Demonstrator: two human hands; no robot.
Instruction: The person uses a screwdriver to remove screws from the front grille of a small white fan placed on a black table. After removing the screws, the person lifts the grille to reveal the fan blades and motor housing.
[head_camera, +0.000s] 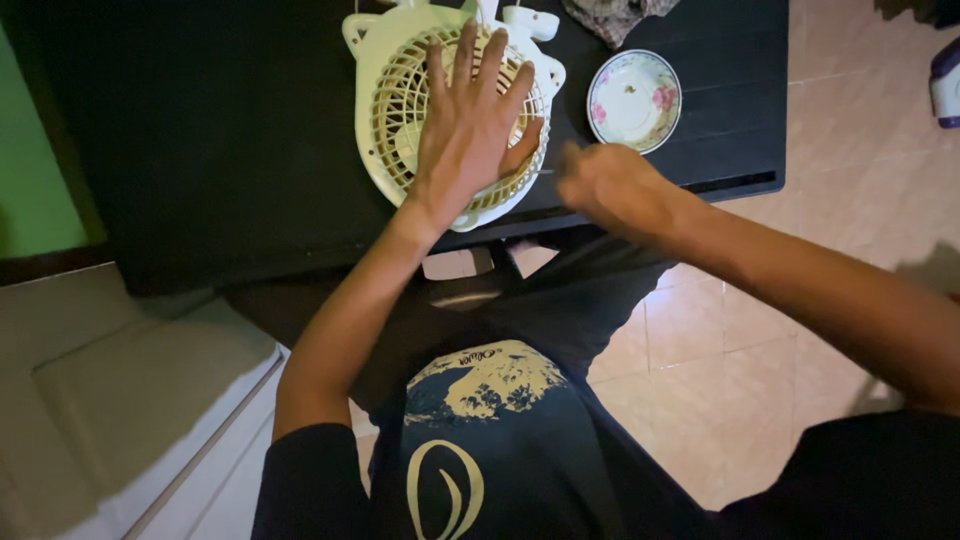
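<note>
At the bottom of the frame, a dark shirt (480, 450) with a pale printed design is seen, with dark trousers above it. To the lower left a pale grey surface (120, 400) is found, and to the right a floor of pinkish tiles (700, 400).

Further up, the edge of a black table (230, 150) is reached. Just right of centre, the right hand (605, 185) is blurred and curled into a loose fist at the table's edge; a thin metal tool (543, 172) seems to be pinched in it, pointed at the rim of the fan, though what exactly is held cannot be told.

In the upper centre, a cream plastic fan grille (400, 90) is laid flat on the table. It is pressed down by the left hand (470, 130), palm flat with fingers spread wide; nothing is grasped, and much of the grille's middle is hidden by it.

Just right of the fan, a small floral saucer (634, 100) is set. Beyond it, at the top edge, a crumpled patterned cloth (615, 15) is partly cut off.
</note>
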